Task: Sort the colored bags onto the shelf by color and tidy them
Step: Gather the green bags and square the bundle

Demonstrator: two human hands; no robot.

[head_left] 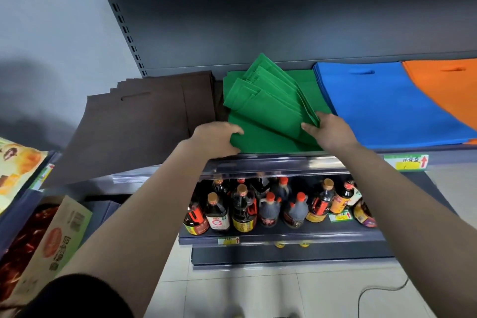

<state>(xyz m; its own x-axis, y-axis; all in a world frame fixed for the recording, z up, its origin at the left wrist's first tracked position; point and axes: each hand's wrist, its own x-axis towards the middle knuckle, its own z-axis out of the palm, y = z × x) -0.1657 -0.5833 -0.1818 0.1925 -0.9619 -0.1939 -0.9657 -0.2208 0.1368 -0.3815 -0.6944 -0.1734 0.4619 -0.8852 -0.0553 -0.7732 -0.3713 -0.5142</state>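
Four colour stacks lay along the shelf [284,162], though we saw the orange bags [449,90] cut off at the right edge and the brown bags [134,124] overhanging the front lip, their lower edge blurred. Our left hand [216,139] lay flat and unclenched on the near corner of the green bags [268,108], between brown and blue bags [382,103]. Our right hand [327,129] pinched the fanned green layers; fingertips under them were hidden.
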